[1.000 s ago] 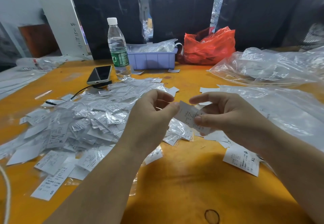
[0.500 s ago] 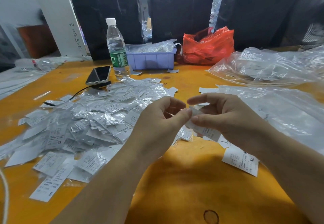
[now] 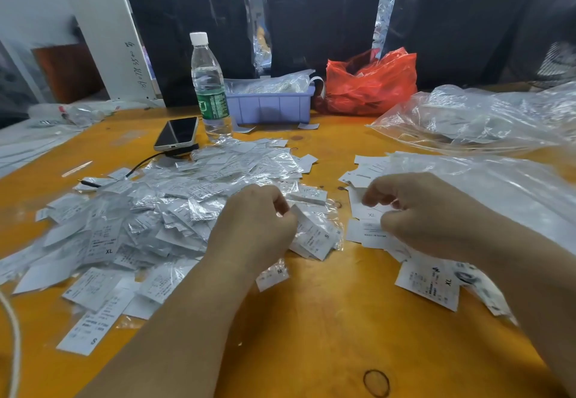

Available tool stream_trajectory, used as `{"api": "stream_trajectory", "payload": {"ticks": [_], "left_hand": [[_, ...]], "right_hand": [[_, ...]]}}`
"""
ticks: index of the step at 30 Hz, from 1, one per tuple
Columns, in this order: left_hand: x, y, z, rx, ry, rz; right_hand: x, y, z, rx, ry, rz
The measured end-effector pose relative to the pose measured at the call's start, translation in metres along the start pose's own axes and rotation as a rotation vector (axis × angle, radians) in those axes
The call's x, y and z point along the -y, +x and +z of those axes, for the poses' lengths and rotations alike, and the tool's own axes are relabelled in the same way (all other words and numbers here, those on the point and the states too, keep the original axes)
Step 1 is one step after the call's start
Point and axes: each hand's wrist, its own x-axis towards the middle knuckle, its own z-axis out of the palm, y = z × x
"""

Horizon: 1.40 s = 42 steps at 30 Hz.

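Parted since jointly holding one label, my left hand pinched a sleeved label at the edge of the pile while my right hand curled over the bare stack, grasp indiscernible: a new cycle, seemingly.

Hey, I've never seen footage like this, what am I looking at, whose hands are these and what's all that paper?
No machine here: a person wears a camera on the head, so the picture looks down at their own hands. The left hand pinches a wrapped label at the edge of a pile of wrapped labels. The right hand curls over bare labels; whether it holds one is unclear. Behind, on the orange table, stand a water bottle, a phone, a purple tray and a red bag.
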Motion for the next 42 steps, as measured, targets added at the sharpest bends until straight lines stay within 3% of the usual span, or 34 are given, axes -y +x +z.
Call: {"api": "stream_trajectory", "payload": {"ticks": [7, 13, 19, 28, 34, 36, 39, 42], "left_hand": [[0.002, 0.0, 0.001, -0.112, 0.059, 0.067], [-0.004, -0.004, 0.003, -0.065, -0.056, 0.183], [-0.019, -0.016, 0.005, 0.179, -0.408, 0.212], [-0.038, -0.026, 0.012, 0.197, -0.714, 0.259], [-0.041, -0.032, 0.015, 0.204, -0.755, 0.286], [-0.044, -0.035, 0.017, 0.241, -0.725, 0.295], [-0.045, -0.039, 0.018, 0.327, -0.654, 0.339], [-0.047, -0.044, 0.02, 0.362, -0.575, 0.393]], "right_hand": [[-0.005, 0.0, 0.012, 0.224, -0.338, 0.093], [-0.006, 0.001, 0.018, 0.049, -0.304, -0.018], [0.011, -0.005, 0.016, -0.236, 0.137, -0.23], [0.027, -0.025, 0.015, -0.351, 0.183, -0.313], [0.019, -0.06, 0.007, -0.277, 0.2, -0.277], [0.01, -0.07, -0.001, -0.339, 0.133, -0.193], [-0.005, -0.079, -0.014, -0.396, -0.315, 0.031], [-0.011, -0.085, -0.017, -0.253, -0.55, 0.233]]}}
